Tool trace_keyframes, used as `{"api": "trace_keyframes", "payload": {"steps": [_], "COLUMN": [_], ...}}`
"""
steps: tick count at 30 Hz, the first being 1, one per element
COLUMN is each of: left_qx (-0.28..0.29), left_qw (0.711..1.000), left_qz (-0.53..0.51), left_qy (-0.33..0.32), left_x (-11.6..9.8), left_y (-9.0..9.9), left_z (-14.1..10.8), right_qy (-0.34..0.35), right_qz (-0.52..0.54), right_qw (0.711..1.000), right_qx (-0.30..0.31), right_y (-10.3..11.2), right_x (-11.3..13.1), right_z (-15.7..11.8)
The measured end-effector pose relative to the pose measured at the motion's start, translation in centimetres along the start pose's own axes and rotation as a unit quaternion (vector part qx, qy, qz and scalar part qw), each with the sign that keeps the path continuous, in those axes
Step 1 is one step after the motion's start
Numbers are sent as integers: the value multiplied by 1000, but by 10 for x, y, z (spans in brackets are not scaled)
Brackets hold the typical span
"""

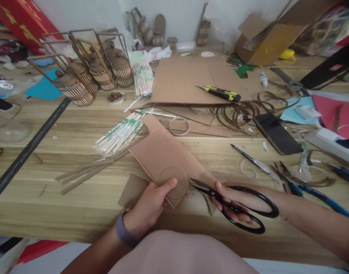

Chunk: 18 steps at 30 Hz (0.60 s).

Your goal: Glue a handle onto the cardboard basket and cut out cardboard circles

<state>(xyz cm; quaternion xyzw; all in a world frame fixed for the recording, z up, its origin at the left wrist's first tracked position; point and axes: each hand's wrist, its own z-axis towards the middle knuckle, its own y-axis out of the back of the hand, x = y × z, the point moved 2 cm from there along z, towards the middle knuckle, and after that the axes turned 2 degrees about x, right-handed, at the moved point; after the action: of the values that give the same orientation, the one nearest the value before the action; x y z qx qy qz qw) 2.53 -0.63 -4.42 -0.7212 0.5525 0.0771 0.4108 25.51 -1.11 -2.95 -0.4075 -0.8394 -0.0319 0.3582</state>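
Observation:
My left hand [156,199] grips the near end of a brown cardboard piece [165,148], thumb on top and fingers beneath. A circle is drawn on the cardboard around where the thumb presses. My right hand [233,203] holds black-handled scissors [214,193] by the loops. The blade tips meet the right edge of the cardboard beside the drawn circle; how far the blades are apart is hard to make out. Under my left hand lies a cardboard scrap [133,190], partly covered. A thin curved offcut [205,201] rests below the scissors.
Behind are a large cardboard sheet [180,80] with a yellow-black utility knife [220,93], a tape ring [179,126] and wrapped sticks [123,133]. Small lidded baskets [121,68] stand back left. On the right lie a phone [277,133], a pen [251,160] and blue-handled pliers [294,182].

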Motion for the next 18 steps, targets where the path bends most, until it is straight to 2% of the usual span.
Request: {"api": "trace_keyframes", "payload": {"steps": [10,18], "left_qx": [6,-5], "left_qw": [999,997], "left_qz": [23,54], "left_qy": [-26,-62], "left_x": [-4,-6], "left_y": [2,6], "left_z": [-4,-8], "right_qy": [28,20], "right_qz": [68,75], "right_qw": [995,995], "right_qx": [63,66], "right_y": [7,5], "right_x": [-7,3], "right_z": [-3,-5]}}
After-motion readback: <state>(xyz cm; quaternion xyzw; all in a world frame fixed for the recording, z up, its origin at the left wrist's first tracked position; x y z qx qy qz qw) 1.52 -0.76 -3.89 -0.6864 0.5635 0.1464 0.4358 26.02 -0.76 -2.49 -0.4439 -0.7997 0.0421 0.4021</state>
